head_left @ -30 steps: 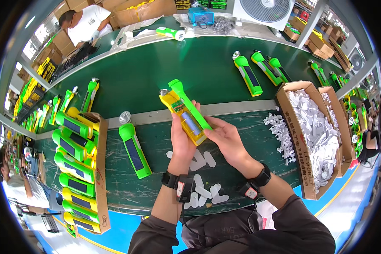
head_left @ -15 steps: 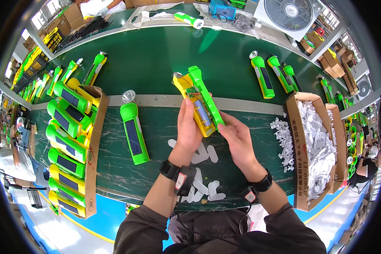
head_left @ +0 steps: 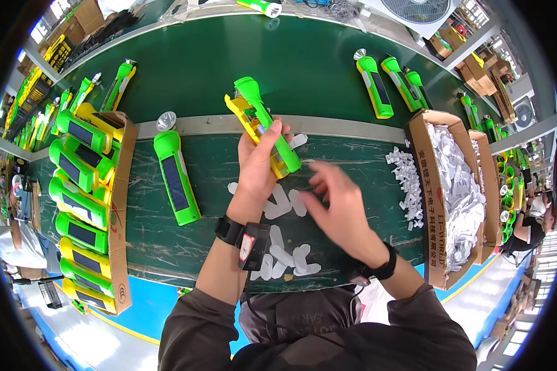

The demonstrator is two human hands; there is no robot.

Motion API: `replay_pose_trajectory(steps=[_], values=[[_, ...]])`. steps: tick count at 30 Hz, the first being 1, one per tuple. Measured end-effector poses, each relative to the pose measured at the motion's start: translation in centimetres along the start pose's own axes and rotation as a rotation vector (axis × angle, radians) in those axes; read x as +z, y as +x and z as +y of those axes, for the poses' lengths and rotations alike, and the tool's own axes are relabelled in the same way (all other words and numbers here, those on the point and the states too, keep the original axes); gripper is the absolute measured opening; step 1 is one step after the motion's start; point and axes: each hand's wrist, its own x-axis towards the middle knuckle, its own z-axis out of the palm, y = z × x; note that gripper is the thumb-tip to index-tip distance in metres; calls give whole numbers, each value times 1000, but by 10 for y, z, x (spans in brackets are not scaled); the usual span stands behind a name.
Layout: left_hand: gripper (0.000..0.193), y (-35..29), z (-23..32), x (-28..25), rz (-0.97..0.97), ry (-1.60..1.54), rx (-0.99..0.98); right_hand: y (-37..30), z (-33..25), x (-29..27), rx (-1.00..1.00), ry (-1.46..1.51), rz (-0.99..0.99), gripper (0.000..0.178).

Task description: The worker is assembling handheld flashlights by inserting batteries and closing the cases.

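Here, the opened flashlight is gripped by the left hand; the right hand is held loosely spread over the worktop.

Worktop: dark green, scratched up pretty good
Behind it: smoother green surface, pale grey strip running between the two
Posts: light grey metal, both sides, bendy from the fisheye
Floor: bright blue, yellow line, then a pale shiny walkway
Windows: upper left, totally blown out
Light: white, with glare on the walkway
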Motion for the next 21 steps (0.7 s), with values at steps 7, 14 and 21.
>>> replay_pose_trajectory(steps=[7, 14, 21], values=[[42, -1, -2, 2, 10, 24, 24, -18, -1, 7, -227, -459, -166, 38], [43, -2, 1, 5, 11, 21, 6, 13, 1, -24, 245, 716, -134, 21], [33, -4, -2, 9, 30, 32, 27, 58, -18, -20, 123, 542, -14, 7]])
